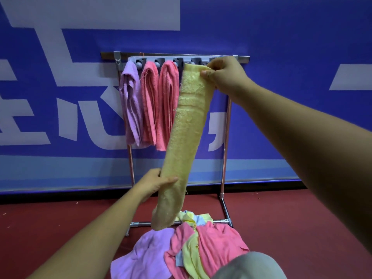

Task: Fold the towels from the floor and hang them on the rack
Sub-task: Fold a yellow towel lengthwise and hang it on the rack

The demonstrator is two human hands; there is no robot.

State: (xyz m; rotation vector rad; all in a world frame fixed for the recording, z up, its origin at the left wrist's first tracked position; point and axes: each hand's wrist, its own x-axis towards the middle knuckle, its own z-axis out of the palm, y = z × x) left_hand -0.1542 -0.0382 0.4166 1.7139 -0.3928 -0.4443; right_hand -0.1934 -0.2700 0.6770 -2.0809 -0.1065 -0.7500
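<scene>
A long folded yellow towel (185,133) stretches from the rack's top bar down toward the floor. My right hand (223,74) pinches its upper end at the grey holder strip (159,61) of the rack. My left hand (155,183) grips the towel's lower part from the left. On the rack hang a purple towel (130,103) and two pink towels (150,103) (168,105), side by side left of the yellow one. A heap of loose towels (187,250), purple, pink, yellow and pale blue, lies on the floor below.
The metal rack (225,150) stands against a blue wall banner with white lettering. Its base bars (224,207) rest on the red floor around the heap. A grey rounded shape (253,266) shows at the bottom right edge.
</scene>
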